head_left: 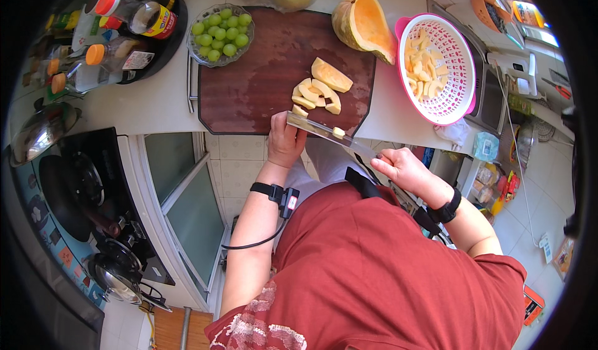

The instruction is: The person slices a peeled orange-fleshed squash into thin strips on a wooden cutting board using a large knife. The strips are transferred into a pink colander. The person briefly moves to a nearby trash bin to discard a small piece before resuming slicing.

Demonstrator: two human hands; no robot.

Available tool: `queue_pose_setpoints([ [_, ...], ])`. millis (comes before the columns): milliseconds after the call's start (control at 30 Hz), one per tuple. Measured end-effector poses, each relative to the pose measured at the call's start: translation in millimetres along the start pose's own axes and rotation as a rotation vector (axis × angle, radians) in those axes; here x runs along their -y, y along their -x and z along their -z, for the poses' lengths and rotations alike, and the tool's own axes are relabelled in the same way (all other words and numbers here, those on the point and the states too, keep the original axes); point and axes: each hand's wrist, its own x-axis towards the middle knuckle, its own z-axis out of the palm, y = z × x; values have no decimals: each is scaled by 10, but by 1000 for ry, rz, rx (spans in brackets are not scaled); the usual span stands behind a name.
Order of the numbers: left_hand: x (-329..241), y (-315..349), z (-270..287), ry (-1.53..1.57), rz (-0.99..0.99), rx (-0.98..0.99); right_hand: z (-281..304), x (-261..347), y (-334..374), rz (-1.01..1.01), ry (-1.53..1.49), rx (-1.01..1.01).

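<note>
My right hand (405, 170) is closed round the handle of a kitchen knife (317, 132), its blade pointing left over the cutting board's near edge. A small pumpkin bit (338, 132) clings to the blade. At the blade's far end, my left hand (285, 141) has its fingers bent round a pumpkin piece (299, 110), partly hidden by the blade and fingers. Just beyond lie several peeled, curved pumpkin slices (316, 92) and a thicker pumpkin wedge (332, 75) on the dark brown cutting board (249, 94).
A hollowed pumpkin section (364, 24) rests at the board's far right corner. To its right stands a pink-and-white colander (458, 54) with cut pumpkin. A glass bowl (194, 52) of green grapes sits far left, near several sauce bottles (115, 57). The stove (128, 194) is left.
</note>
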Motion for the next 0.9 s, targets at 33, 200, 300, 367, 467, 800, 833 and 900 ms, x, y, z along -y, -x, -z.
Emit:
queue_pose_setpoints([
  [33, 8, 6, 1, 1, -3, 7, 14, 16, -2, -19, 46, 5],
  [200, 37, 28, -8, 19, -12, -7, 45, 63, 12, -33, 105, -3],
  [300, 48, 41, -12, 20, -16, 7, 23, 80, 34, -1, 92, -25],
  [367, 60, 43, -10, 17, -18, 8, 18, 100, 40, 16, 92, -33],
  [467, 63, 55, -21, 34, -13, 2, 45, 130, 74, -12, 131, -21],
  [800, 46, 68, -37, -30, 4, -18, -78, 59, -205, 21, 142, -52],
  [833, 35, 63, -41, -41, 2, -35, -122, 44, -276, 28, 161, -66],
  [900, 25, 42, -46, -12, 10, -47, -208, 28, -467, 21, 173, -62],
])
